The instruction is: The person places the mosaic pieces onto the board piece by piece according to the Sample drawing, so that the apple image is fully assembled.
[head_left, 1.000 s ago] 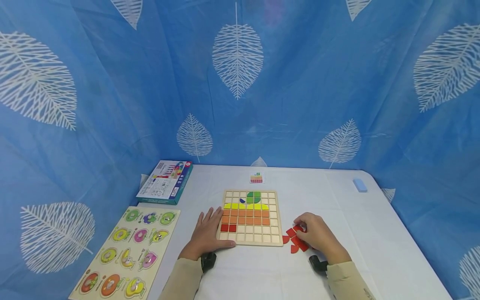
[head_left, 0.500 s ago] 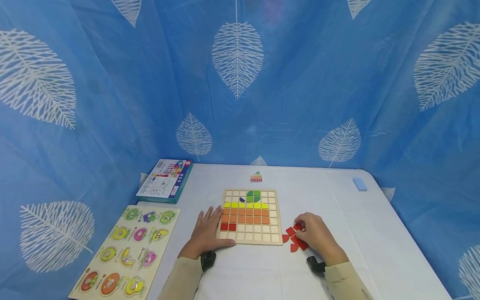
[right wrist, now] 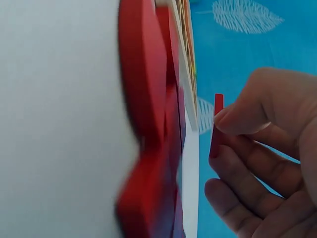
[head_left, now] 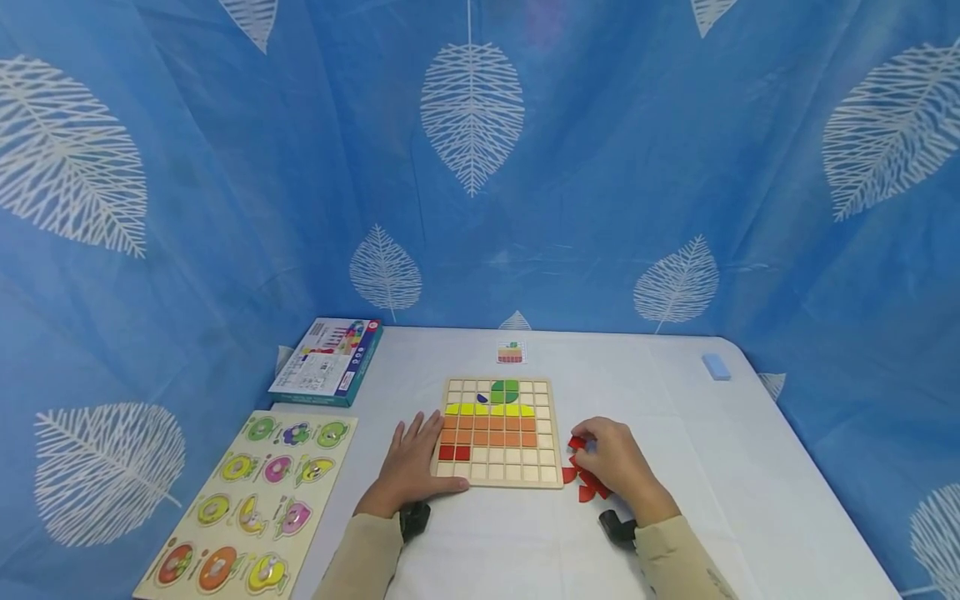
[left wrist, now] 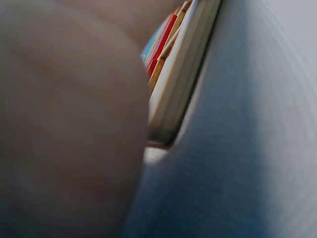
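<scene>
My left hand (head_left: 411, 467) lies with spread, straight fingers along the left edge of the wooden grid board (head_left: 557, 433), its thumb at the front left corner. Green, blue, yellow and orange pieces sit in the board, with two red squares (head_left: 453, 452) near the lower left. Between thumb and fingers my right hand (head_left: 618, 462) pinches a red tile (right wrist: 217, 124), raised above the table in the right wrist view. Below that hand lie several loose red pieces (right wrist: 143, 74), some rounded, partly hidden by it in the head view. The left wrist view is mostly filled by the palm.
A small picture card (head_left: 512, 352) lies behind the board. To the left are a boxed game (head_left: 326, 362) and a fruit puzzle board (head_left: 255, 500). A light blue block (head_left: 716, 367) rests at the back right of the white-covered table (head_left: 675, 417). A blue leaf-print curtain (head_left: 570, 208) surrounds it.
My right hand has lifted a red tile from the loose pieces and shifted left toward the board. The left hand stays in place on the board's edge.
</scene>
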Demonstrator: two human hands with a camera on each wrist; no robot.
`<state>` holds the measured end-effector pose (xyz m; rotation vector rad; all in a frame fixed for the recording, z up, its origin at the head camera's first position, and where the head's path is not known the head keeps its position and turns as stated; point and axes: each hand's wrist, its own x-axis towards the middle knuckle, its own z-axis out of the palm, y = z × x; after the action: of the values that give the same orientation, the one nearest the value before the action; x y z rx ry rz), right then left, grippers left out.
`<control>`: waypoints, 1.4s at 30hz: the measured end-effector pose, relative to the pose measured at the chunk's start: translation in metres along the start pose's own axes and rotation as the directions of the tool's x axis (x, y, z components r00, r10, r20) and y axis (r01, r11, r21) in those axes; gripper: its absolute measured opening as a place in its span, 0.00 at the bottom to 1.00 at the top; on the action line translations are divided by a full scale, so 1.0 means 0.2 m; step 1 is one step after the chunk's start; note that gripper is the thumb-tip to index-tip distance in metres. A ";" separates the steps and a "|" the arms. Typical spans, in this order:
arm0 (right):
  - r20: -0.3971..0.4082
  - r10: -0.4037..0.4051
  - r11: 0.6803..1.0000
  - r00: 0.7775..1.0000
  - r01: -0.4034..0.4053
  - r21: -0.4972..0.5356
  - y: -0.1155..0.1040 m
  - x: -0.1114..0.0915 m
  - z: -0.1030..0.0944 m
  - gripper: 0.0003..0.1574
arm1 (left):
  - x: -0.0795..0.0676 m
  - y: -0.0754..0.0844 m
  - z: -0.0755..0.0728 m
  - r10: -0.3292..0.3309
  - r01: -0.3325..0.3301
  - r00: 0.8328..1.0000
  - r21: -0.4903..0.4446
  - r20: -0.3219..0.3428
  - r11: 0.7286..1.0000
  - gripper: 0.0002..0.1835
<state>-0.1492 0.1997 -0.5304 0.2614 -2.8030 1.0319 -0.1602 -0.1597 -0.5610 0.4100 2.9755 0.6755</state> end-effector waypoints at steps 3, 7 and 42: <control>0.019 -0.029 0.999 0.999 0.028 0.029 -0.04 0.02 0.03 0.17 | 0.00 0.00 0.00 -0.003 0.003 1.000 -0.004 0.001 1.000 0.70; 0.050 -0.076 0.995 0.996 0.072 0.073 -0.09 0.03 0.08 0.18 | 0.00 0.00 0.00 -0.001 0.001 1.000 0.000 -0.002 1.000 0.70; 0.285 -0.339 0.937 0.897 0.349 0.017 -0.48 0.18 0.43 0.13 | 0.01 -0.01 0.02 0.005 -0.005 1.000 0.029 -0.006 1.000 0.69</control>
<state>-0.1705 0.0684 -0.5286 0.9351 -2.8577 0.9211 -0.1622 -0.1601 -0.5657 0.4186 2.9937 0.6363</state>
